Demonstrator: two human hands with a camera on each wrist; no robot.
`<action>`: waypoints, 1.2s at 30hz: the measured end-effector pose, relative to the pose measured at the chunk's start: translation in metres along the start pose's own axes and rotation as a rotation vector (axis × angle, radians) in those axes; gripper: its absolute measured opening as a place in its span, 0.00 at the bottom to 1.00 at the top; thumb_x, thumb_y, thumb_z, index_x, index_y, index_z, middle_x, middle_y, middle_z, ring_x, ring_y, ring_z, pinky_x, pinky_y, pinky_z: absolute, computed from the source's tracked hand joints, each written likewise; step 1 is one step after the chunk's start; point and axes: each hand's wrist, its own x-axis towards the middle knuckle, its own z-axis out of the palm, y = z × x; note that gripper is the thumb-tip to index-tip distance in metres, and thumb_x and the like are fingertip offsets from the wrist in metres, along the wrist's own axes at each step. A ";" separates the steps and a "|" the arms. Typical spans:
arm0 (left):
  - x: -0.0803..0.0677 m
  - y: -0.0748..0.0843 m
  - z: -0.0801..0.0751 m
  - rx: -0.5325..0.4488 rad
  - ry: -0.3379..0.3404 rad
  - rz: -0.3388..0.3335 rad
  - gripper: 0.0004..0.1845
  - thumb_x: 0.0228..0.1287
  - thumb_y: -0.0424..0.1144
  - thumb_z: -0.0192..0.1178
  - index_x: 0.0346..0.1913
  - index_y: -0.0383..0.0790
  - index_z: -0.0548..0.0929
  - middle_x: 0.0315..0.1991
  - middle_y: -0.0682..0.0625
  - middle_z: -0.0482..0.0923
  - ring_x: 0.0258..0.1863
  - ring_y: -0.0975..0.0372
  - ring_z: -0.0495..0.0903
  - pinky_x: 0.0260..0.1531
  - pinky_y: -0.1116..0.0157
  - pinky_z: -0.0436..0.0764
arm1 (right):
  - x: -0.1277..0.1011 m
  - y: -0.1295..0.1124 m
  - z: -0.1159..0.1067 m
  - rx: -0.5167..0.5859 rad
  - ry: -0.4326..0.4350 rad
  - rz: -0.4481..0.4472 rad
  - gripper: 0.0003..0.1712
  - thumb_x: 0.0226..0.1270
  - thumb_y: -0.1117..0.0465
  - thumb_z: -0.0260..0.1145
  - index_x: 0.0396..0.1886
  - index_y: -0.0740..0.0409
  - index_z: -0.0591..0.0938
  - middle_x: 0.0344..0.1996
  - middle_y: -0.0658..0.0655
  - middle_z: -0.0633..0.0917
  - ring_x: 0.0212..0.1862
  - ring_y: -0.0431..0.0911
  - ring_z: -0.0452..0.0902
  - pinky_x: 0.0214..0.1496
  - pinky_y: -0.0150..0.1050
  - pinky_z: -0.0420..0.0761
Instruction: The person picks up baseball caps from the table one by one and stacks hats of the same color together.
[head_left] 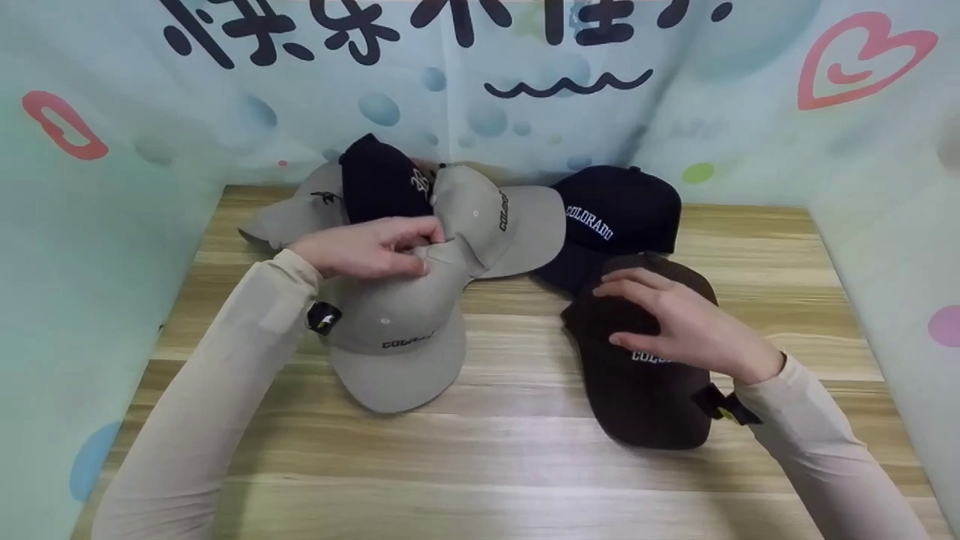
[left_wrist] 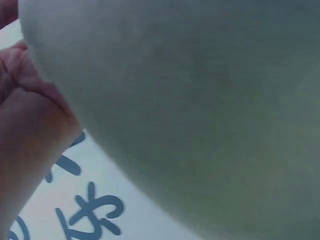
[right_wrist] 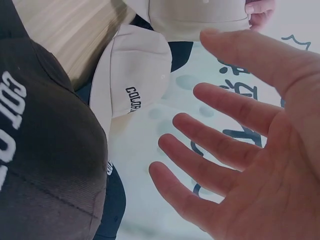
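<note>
My left hand (head_left: 367, 249) pinches the crown of a light grey baseball cap (head_left: 409, 300) between thumb and fingers. This cap's brim points toward me, and dark lettering runs across its front. In the left wrist view the pale cap (left_wrist: 190, 100) fills most of the picture, with part of the hand (left_wrist: 30, 110) at the left edge. Over a dark brown baseball cap (head_left: 645, 405) with white lettering hovers my right hand (head_left: 682, 330). From the right wrist view, its fingers (right_wrist: 215, 145) are spread and hold nothing, beside the brown cap (right_wrist: 55, 150).
Behind, several caps overlap: a grey cap (head_left: 300, 206) at the left, a navy cap (head_left: 379, 180), a light grey cap (head_left: 472, 210) and a black Colorado cap (head_left: 630, 202). They lie on a wood-grain table (head_left: 510, 450) before a printed cloth backdrop (head_left: 487, 120).
</note>
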 end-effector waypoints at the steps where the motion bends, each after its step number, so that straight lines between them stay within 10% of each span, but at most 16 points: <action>1: -0.002 0.002 0.000 0.019 -0.013 0.000 0.07 0.64 0.30 0.54 0.43 0.37 0.70 0.24 0.52 0.66 0.27 0.60 0.66 0.29 0.65 0.66 | -0.001 0.000 0.001 0.003 0.000 -0.003 0.28 0.56 0.61 0.74 0.56 0.62 0.78 0.56 0.59 0.77 0.60 0.50 0.71 0.57 0.43 0.70; 14: 0.019 0.018 0.021 0.125 -0.125 0.204 0.09 0.66 0.33 0.57 0.47 0.35 0.73 0.34 0.50 0.73 0.33 0.60 0.69 0.35 0.63 0.69 | -0.006 -0.004 0.009 0.022 0.004 -0.018 0.26 0.56 0.62 0.74 0.55 0.62 0.78 0.54 0.55 0.79 0.59 0.48 0.72 0.59 0.38 0.68; 36: 0.085 -0.018 0.037 0.203 0.052 -0.015 0.11 0.70 0.32 0.54 0.53 0.34 0.75 0.37 0.45 0.74 0.39 0.55 0.72 0.44 0.60 0.71 | 0.006 -0.039 0.078 0.003 -0.183 -0.069 0.25 0.59 0.57 0.72 0.55 0.60 0.78 0.48 0.57 0.81 0.45 0.48 0.80 0.46 0.43 0.79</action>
